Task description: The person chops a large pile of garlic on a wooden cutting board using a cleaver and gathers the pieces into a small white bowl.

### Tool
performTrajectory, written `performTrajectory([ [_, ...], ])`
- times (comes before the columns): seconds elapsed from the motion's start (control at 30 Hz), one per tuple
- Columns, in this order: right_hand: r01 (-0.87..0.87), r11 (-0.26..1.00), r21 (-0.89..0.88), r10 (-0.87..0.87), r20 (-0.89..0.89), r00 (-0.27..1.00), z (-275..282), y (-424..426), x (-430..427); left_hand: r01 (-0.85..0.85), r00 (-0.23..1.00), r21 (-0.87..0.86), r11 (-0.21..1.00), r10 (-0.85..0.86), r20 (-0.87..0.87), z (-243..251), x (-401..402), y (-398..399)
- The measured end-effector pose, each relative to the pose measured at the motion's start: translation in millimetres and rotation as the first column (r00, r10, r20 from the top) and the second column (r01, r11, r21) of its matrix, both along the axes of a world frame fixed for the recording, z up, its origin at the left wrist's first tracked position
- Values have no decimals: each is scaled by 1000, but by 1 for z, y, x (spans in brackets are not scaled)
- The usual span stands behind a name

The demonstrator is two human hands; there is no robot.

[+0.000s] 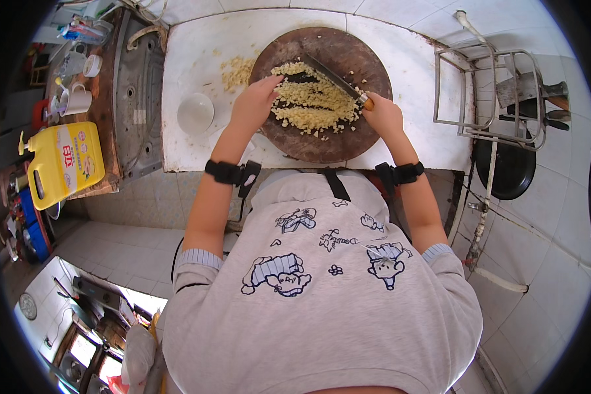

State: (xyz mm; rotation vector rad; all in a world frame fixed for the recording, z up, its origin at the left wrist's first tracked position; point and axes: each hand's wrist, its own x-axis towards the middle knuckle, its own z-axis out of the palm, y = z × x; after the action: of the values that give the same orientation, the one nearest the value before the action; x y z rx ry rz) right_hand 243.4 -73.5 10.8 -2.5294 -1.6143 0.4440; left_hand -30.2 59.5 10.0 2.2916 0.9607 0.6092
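Note:
A round dark wooden chopping board (320, 147) rests on the white counter. Chopped pale yellow pieces of food (320, 98) lie across it in rough rows. My right hand (383, 115) grips the wooden handle of a kitchen knife (332, 76), whose blade points up and left over the food. At the board's left edge, my left hand (258, 101) touches or hovers just over the food with its fingertips; whether it pinches any is unclear. More yellow bits (237, 73) are scattered on the counter beside the board. A white bowl (195, 114) stands left of my left forearm.
Left of the counter (187, 59), a wooden surface carries a yellow pump jug (69, 162) and a white mug (77, 100). On the right wall, a metal rack (492, 123) holds several knives or cleavers (522, 91), with a black pan (506, 170) below.

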Motion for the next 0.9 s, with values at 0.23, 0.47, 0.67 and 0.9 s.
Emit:
performTrajectory([
  [0.23, 59, 997, 42, -56, -72, 996, 11, 7, -8, 312, 948, 437, 844, -250, -195, 6, 82, 60],
  [0.47, 86, 996, -28, -89, -119, 989, -2, 0, -29, 698, 684, 348, 626, -440, -581, -1, 117, 87],
  [0.67, 30, 999, -20, -33, -130, 991, 4, 0, -29, 727, 660, 361, 584, -451, -600, 5, 116, 96],
  [0.9, -3, 1000, 2, 3, -110, 994, -2, 4, -30, 748, 626, 296, 593, -485, -610, -2, 113, 99],
])
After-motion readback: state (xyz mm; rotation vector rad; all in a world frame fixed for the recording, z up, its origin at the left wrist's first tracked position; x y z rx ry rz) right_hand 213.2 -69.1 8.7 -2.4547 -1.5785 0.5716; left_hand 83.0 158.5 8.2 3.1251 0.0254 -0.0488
